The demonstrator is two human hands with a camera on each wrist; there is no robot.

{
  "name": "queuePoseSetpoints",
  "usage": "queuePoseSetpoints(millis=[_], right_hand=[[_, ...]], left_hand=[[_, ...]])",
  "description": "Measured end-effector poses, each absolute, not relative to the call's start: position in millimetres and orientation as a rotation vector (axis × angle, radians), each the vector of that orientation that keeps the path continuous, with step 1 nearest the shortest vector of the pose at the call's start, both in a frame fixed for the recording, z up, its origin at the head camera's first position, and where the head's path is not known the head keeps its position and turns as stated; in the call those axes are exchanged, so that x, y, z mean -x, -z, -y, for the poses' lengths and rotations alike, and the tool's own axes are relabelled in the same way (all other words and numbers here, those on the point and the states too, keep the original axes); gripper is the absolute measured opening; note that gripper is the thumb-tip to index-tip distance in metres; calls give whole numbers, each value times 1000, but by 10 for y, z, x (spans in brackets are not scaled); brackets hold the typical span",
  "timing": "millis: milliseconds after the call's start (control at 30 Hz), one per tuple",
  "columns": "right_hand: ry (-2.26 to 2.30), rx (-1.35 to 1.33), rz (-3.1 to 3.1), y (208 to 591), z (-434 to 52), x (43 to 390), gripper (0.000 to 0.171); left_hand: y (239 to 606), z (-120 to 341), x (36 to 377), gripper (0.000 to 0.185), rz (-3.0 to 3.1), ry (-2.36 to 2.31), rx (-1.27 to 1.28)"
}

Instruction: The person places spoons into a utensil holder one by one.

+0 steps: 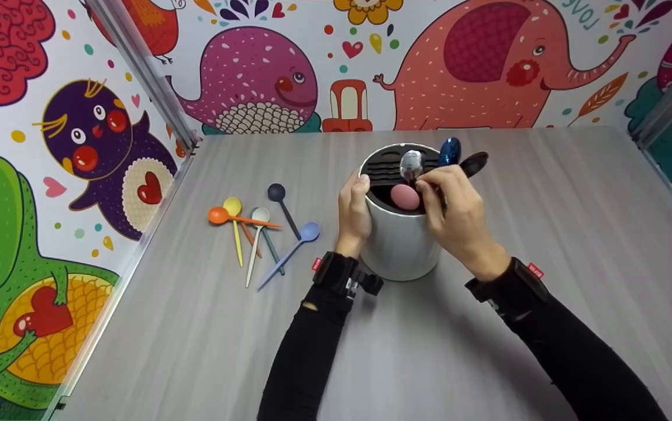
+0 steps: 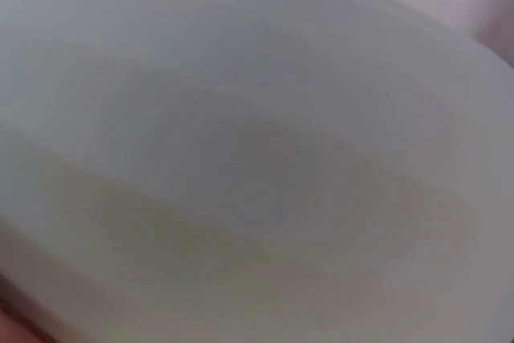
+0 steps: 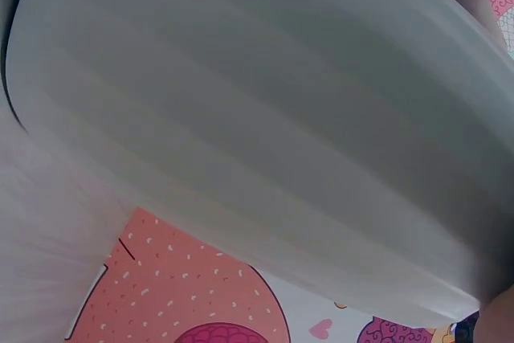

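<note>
A white cylindrical utensil holder (image 1: 400, 251) with a black slotted insert (image 1: 385, 169) stands upright on the table. My left hand (image 1: 353, 213) grips its left side, fingertips up at the rim. Over the right side of the rim, my right hand (image 1: 455, 204) pinches a silver spoon (image 1: 412, 165) just below its bowl. Close to those fingertips is a pink spoon (image 1: 405, 197) at the front of the insert. Behind the right hand rise a shiny blue spoon (image 1: 450, 151) and a black spoon (image 1: 475, 164). The white wall (image 2: 257, 150) of the holder fills most of both wrist views.
Left of the holder lies a loose pile of small spoons, among them an orange spoon (image 1: 217, 215), a yellow spoon (image 1: 232, 205), a white spoon (image 1: 260, 216), a dark spoon (image 1: 276, 192) and a periwinkle spoon (image 1: 309, 231). Cartoon-printed panels (image 1: 359, 58) border the grey table (image 1: 195, 351).
</note>
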State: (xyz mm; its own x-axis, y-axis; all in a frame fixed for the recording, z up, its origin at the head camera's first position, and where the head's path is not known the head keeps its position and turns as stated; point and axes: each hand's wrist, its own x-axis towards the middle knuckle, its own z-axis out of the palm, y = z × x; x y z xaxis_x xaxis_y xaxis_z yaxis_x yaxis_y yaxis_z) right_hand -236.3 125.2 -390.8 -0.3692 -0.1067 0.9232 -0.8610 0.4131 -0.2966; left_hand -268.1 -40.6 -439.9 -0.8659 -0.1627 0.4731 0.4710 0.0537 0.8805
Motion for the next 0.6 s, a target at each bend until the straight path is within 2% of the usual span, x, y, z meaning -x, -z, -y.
queuePoseSetpoints(millis=[400, 600], right_hand=[[-792, -822, 1562, 3978, -1279, 2316, 8], [-861, -757, 1514, 3965, -1362, 2271, 26]], left_hand=[[4404, 425, 2686, 55, 1895, 1840, 311], [4397, 421, 2698, 55, 1886, 1858, 311]])
